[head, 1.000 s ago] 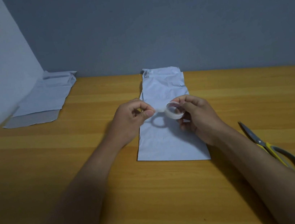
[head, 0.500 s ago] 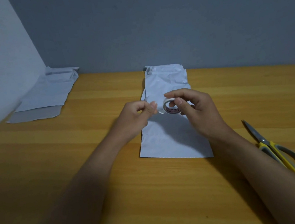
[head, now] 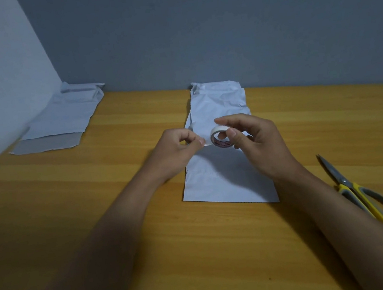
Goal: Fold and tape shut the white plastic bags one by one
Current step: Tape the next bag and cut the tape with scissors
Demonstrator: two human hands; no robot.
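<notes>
A white plastic bag (head: 225,179) lies flat and lengthwise on the wooden table (head: 94,195), its far end crumpled near the wall. Above its middle my right hand (head: 257,145) holds a small roll of tape (head: 220,137) between thumb and fingers. My left hand (head: 176,151) pinches the loose end of the tape just left of the roll; only a short strip shows between the two hands. Both hands hover over the bag and hide part of it.
More white plastic bags (head: 59,124) are stacked at the far left corner against the wall. Scissors (head: 362,192) with yellow and grey handles lie on the table to the right of my right forearm. The table's near edge runs below my arms.
The roll has turned in my right hand so that its printed core now faces me, and the strip between the hands has become shorter. Both hands stay over the bag.
</notes>
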